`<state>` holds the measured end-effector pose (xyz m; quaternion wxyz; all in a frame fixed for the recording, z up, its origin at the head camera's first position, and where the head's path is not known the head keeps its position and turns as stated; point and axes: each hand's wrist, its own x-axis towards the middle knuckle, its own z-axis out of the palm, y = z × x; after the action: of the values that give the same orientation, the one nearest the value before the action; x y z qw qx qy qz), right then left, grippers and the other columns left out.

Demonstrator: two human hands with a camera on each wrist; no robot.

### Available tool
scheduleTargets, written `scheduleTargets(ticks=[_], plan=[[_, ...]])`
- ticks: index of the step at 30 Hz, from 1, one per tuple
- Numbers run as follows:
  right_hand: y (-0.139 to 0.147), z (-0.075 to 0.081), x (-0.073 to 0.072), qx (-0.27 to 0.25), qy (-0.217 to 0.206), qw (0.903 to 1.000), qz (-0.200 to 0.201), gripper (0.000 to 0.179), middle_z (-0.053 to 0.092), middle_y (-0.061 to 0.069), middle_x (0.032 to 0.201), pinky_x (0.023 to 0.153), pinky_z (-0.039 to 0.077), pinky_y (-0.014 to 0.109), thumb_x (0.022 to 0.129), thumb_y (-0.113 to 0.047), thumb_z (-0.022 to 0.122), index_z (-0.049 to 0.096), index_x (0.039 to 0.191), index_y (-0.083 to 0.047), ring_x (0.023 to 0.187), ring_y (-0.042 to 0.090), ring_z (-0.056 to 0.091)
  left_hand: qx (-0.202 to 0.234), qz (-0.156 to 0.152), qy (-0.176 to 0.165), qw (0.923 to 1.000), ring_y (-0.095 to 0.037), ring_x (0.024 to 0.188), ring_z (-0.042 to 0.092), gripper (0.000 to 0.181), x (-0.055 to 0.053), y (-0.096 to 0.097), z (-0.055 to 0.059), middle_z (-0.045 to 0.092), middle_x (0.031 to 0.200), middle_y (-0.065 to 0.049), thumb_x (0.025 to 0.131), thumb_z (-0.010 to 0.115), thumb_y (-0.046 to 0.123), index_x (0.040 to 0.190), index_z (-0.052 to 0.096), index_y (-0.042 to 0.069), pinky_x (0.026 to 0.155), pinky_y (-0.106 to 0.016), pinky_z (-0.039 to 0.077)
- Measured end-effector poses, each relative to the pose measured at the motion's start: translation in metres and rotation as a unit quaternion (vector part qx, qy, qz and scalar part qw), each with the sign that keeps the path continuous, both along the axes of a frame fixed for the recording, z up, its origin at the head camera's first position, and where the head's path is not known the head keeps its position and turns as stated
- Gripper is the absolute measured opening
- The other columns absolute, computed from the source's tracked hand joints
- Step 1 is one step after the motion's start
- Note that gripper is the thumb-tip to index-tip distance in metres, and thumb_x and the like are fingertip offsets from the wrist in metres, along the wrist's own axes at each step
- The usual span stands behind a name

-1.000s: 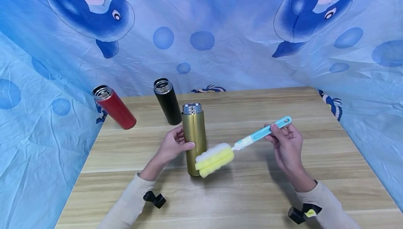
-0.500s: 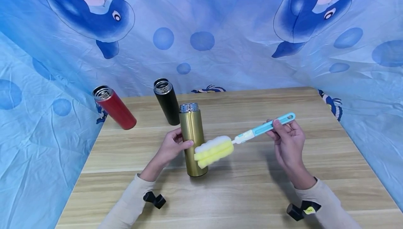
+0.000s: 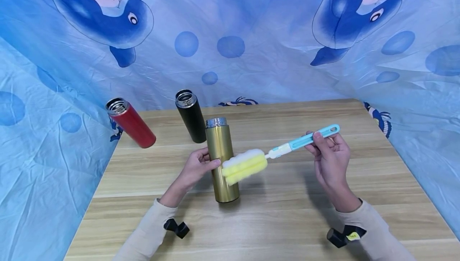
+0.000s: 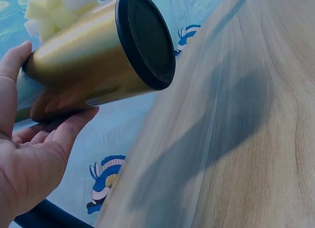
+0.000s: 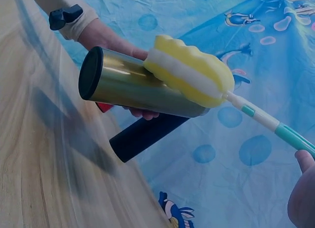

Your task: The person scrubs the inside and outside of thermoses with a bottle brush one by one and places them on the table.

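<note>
- My pale sleeves (image 3: 381, 231) run off the bottom of the head view; the table's (image 3: 287, 221) near edge is out of frame too.
- My left hand (image 3: 195, 168) grips the gold bottle (image 3: 220, 145), thumb in front; the other fingertips hide behind it from above. I hold it off the wood: the left wrist view shows its dark base, with a shadow apart below. I can't see into its mouth.
- My right hand (image 3: 332, 161) pinches the brush (image 3: 280, 150) by its blue handle, which the right wrist view cuts off.
- The yellow and white sponge head (image 3: 246, 166) covers part of the bottle; whether they touch, I can't tell.
- To my right, wood stretches to the table's right edge, and beyond the brush to the far edge.
- The black bottle (image 3: 192, 119) stands just past the gold one.
- The red bottle (image 3: 134, 125) stands by the left edge, only a sliver in the right wrist view.
- Blue dolphin sheeting (image 3: 280, 77) hangs behind.
</note>
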<state>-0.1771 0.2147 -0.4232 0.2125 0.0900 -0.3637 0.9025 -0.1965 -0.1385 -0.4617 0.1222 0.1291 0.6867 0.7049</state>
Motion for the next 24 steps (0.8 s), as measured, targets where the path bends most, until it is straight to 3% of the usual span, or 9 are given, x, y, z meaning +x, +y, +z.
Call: scheduleTargets(ticks=[8,14,18,24], plan=[[-0.0015,-0.0014,-0.0002,0.001,0.005,1.0,-0.005,0.008,0.076,0.023,0.09,0.071,0.059,0.03,0.095,0.016,0.058,0.058,0.102,0.012,0.081,0.025,0.077,0.074,-0.043,-0.026,0.996,-0.013,0.096,0.069,0.061,0.0031,-0.0037,-0.0014,0.071,0.107,-0.003,0.091,0.064,0.009,0.138,0.041,-0.022,0.083,-0.029,0.059],[-0.0023,0.001,-0.0019,-0.004,-0.01,0.9998,-0.016,0.008,0.075,0.024,0.09,0.07,0.06,0.029,0.094,0.013,0.061,0.058,0.102,0.012,0.078,0.024,0.077,0.065,-0.038,-0.02,0.997,-0.014,0.093,0.07,0.059,0.0035,-0.0048,-0.0016,0.073,0.107,-0.004,0.091,0.068,0.008,0.139,0.045,-0.018,0.08,-0.028,0.059],[-0.0019,0.0036,-0.0029,-0.034,-0.022,0.9991,-0.008,0.013,0.074,0.028,0.091,0.068,0.06,0.029,0.093,0.013,0.063,0.055,0.104,0.015,0.076,0.025,0.077,0.06,-0.028,-0.016,0.9977,-0.014,0.092,0.071,0.058,0.0035,-0.0057,-0.0025,0.074,0.106,-0.003,0.091,0.07,0.008,0.139,0.047,-0.017,0.079,-0.028,0.06],[-0.0007,0.0035,-0.0069,-0.029,-0.022,0.9993,-0.012,0.016,0.074,0.025,0.092,0.07,0.06,0.028,0.093,0.011,0.065,0.055,0.106,0.012,0.078,0.024,0.077,0.061,-0.032,-0.018,0.9974,-0.015,0.094,0.072,0.059,0.0033,-0.0072,-0.0058,0.074,0.108,-0.004,0.092,0.071,0.008,0.139,0.047,-0.017,0.08,-0.029,0.061]])
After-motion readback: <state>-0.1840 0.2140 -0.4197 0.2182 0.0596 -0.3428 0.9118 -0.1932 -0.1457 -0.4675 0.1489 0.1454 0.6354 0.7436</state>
